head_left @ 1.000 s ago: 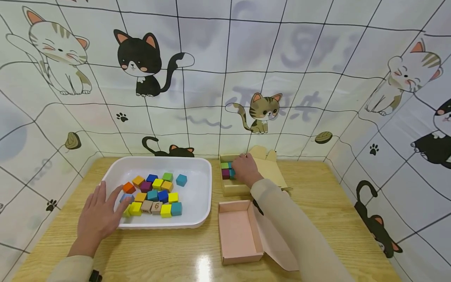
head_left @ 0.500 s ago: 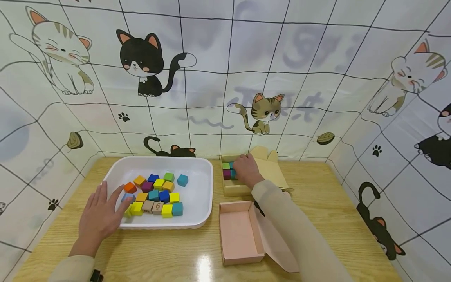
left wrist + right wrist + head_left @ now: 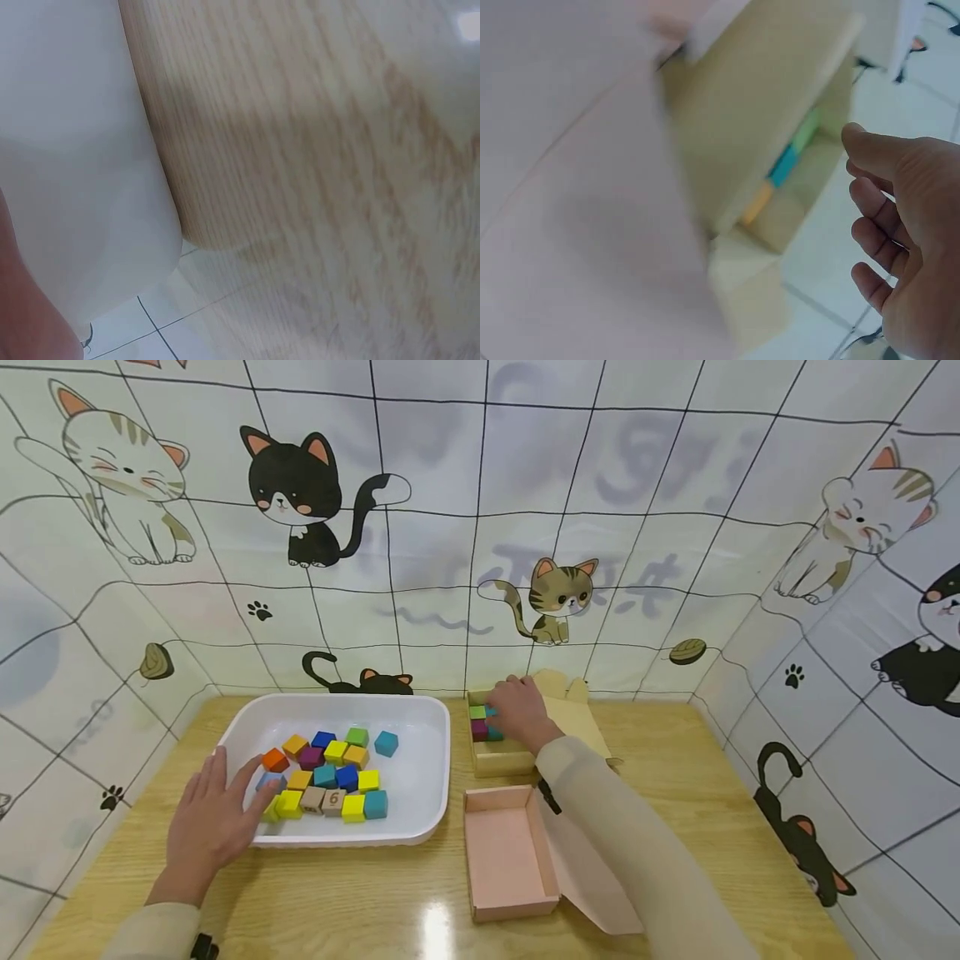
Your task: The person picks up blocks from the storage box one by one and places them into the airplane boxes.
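Spreading the left hand (image 3: 212,822) over the left rim of the white plastic tray (image 3: 412,802) in the head view, with the thumb close by a light-blue block (image 3: 268,777) and nothing gripped. Seeing many loose cubes in the tray, among them a wooden cube marked 6 (image 3: 333,802). Poising the right hand (image 3: 521,714) over the yellowish cardboard box (image 3: 501,766), beside a green block (image 3: 477,712), a purple block (image 3: 479,730) and a teal block (image 3: 494,735) packed toward its left end. Noting a pink cardboard box (image 3: 510,860) nearer on the desk (image 3: 352,893), with its lid flap (image 3: 585,885) partly beneath the right sleeve (image 3: 637,827). Could drag that flap by pulling back low with the forearm.

Showing, in the left wrist view, only the tray's outer wall, desk grain, a little of the floor-like grid pattern and a sliver of skin; cannot tell there how the fingers lie. Could slide or tip the tray by leaning hard on the rim.

Showing, in the right wrist view, the thumb set apart from loosely curled fingers, with nothing held. Making out an orange block (image 3: 758,202) in line with green and teal ones inside the yellowish box. Could knock these askew by catching a corner with a fingertip.
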The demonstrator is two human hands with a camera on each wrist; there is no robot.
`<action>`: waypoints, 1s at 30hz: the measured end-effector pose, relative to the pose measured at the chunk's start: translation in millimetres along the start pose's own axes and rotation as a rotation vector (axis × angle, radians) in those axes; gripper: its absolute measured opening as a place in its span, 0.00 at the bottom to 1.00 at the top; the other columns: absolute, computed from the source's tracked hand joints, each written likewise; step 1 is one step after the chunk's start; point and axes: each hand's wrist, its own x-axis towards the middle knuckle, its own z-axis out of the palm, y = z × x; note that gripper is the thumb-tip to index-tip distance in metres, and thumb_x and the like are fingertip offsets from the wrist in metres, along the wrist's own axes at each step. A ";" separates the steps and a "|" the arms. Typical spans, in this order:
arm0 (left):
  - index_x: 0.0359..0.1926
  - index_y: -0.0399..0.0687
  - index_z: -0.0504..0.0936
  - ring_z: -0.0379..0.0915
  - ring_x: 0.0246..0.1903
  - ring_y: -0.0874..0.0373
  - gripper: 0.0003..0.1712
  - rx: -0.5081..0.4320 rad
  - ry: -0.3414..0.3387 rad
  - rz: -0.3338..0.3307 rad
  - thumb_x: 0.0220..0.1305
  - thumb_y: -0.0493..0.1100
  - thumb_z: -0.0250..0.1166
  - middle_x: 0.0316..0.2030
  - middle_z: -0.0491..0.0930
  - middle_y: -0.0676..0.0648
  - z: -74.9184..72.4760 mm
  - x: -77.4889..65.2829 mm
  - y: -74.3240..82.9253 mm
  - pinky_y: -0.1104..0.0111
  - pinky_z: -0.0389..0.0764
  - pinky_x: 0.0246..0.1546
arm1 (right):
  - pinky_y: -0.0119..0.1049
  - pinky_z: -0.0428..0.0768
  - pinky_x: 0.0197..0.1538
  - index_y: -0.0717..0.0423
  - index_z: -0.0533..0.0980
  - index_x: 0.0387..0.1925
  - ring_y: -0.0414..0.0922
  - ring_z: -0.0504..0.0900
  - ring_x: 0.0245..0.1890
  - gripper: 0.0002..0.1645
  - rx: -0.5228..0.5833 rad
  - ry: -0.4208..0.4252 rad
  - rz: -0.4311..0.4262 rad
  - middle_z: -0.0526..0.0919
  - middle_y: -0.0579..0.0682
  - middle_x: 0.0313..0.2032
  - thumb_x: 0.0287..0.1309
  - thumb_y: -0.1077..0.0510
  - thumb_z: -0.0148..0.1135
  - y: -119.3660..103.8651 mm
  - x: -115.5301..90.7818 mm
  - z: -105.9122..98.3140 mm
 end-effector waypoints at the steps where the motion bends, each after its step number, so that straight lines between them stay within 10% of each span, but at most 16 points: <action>1: 0.68 0.47 0.55 0.25 0.68 0.34 0.40 -0.002 0.001 -0.001 0.65 0.68 0.34 0.69 0.35 0.28 0.2 0.4 0.0 0.38 0.40 0.64 | 0.45 0.68 0.53 0.41 0.82 0.40 0.46 0.72 0.42 0.13 0.025 0.007 -0.007 0.80 0.43 0.41 0.53 0.45 0.63 -3.5 -0.7 -3.4; 13: 0.68 0.48 0.54 0.25 0.68 0.32 0.40 -0.022 0.011 -0.005 0.65 0.68 0.35 0.68 0.33 0.27 3.6 3.9 -5.6 0.38 0.36 0.64 | 0.44 0.67 0.58 0.38 0.79 0.44 0.44 0.73 0.46 0.16 0.077 0.052 -0.133 0.81 0.38 0.43 0.54 0.41 0.60 -59.3 -4.1 -17.2; 30: 0.68 0.48 0.53 0.23 0.67 0.31 0.41 -0.018 -0.024 0.006 0.65 0.68 0.35 0.68 0.29 0.28 5.3 0.9 -0.7 0.40 0.31 0.65 | 0.34 0.67 0.49 0.32 0.78 0.46 0.39 0.67 0.41 0.21 0.014 -0.101 -0.251 0.78 0.36 0.40 0.52 0.34 0.58 -135.7 -27.6 -3.4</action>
